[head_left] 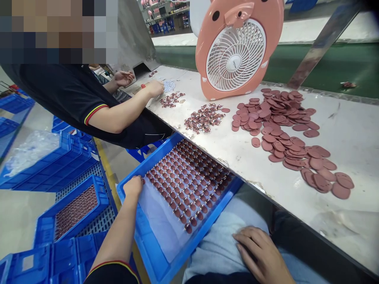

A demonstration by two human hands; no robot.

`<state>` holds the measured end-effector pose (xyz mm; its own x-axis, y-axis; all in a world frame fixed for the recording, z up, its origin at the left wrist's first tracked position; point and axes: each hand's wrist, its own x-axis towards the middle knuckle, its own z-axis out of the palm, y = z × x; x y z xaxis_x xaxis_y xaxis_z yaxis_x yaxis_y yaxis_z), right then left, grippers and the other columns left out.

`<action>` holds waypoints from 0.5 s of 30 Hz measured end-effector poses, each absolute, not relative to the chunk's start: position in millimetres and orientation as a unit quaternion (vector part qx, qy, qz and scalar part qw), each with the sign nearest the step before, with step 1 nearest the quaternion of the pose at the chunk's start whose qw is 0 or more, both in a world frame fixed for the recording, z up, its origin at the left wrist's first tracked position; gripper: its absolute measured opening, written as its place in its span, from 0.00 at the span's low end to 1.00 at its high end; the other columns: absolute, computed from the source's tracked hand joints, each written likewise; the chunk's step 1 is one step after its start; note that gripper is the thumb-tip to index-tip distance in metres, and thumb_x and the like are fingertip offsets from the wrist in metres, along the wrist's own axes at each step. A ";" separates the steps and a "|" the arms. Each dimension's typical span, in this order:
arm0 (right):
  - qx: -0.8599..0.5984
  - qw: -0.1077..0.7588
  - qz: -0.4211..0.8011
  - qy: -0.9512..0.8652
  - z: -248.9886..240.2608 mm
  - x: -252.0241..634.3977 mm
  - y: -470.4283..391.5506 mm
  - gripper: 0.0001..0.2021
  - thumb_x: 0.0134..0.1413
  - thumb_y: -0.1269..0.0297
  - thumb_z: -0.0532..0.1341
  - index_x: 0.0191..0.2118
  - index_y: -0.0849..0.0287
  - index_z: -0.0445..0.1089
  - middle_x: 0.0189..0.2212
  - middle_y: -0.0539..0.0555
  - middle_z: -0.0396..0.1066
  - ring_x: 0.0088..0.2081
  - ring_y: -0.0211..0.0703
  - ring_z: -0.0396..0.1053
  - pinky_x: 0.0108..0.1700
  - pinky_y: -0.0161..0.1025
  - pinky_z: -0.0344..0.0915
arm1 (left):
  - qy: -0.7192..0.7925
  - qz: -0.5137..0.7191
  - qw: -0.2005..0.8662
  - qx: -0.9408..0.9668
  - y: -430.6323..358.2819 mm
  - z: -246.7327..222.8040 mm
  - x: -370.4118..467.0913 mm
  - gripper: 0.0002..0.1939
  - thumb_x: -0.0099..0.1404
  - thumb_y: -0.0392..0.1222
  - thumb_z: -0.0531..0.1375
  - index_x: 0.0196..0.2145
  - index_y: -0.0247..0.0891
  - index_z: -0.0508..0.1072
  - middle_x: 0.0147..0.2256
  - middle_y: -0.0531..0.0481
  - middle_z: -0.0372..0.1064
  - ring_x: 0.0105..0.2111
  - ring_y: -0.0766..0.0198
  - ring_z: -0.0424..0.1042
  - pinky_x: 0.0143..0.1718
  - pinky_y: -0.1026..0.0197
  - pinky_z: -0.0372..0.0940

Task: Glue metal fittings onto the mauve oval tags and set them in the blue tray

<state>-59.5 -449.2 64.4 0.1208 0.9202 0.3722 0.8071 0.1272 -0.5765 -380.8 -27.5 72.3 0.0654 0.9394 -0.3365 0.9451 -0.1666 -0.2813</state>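
Observation:
My left hand (133,187) is closed at the left side of a blue plastic tray (154,254), fingers bent inward. A small reddish-brown piece (143,181) shows at its fingertips; most of it is hidden. Rows of small reddish-brown oval pieces with pale and dark tops (189,177) fill much of the tray, laid on a translucent sheet (161,225). My right hand (260,252) lies on my jean-covered thigh, fingers stretched out and holding nothing. The tray sits tilted beside my legs, along the table's edge.
On the white table (349,138) lie a heap of reddish-brown oval discs (284,118) and piles of small parts (204,118). An orange fan (237,55) stands behind them. A co-worker's hand (155,88) reaches over the table. Blue crates (71,157) stand on the left.

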 end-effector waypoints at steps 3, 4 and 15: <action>-0.657 0.358 0.082 -0.658 63.4 -59.2 -450.0 0.12 0.64 0.66 0.59 0.51 0.56 0.72 0.39 0.55 0.76 0.43 0.45 0.75 0.45 0.42 0.74 | 0.647 -0.225 0.003 0.729 -28.6 71.9 -382.2 0.19 0.69 0.47 0.61 0.54 0.37 0.70 0.53 0.42 0.70 0.47 0.54 0.73 0.46 0.46 0.72; -0.657 0.358 0.083 -0.659 63.3 -59.1 -450.2 0.12 0.64 0.66 0.59 0.52 0.56 0.72 0.39 0.55 0.76 0.43 0.45 0.75 0.45 0.41 0.74 | 0.647 -0.224 0.001 0.729 -29.2 71.8 -382.6 0.19 0.69 0.47 0.61 0.54 0.37 0.70 0.53 0.42 0.70 0.47 0.54 0.73 0.46 0.46 0.72; -0.659 0.360 0.084 -0.655 63.0 -60.5 -450.0 0.10 0.65 0.66 0.59 0.50 0.56 0.72 0.40 0.55 0.75 0.43 0.46 0.74 0.45 0.42 0.74 | 0.635 -0.179 -0.024 0.751 -27.7 70.5 -366.8 0.20 0.69 0.47 0.60 0.55 0.38 0.70 0.53 0.42 0.69 0.48 0.53 0.73 0.47 0.45 0.71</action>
<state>-60.5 -450.0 63.0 0.1289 0.9237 0.3608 0.8025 0.1165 -0.5851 -366.8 -27.7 70.5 0.1293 0.9626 -0.2381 0.9453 -0.1922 -0.2636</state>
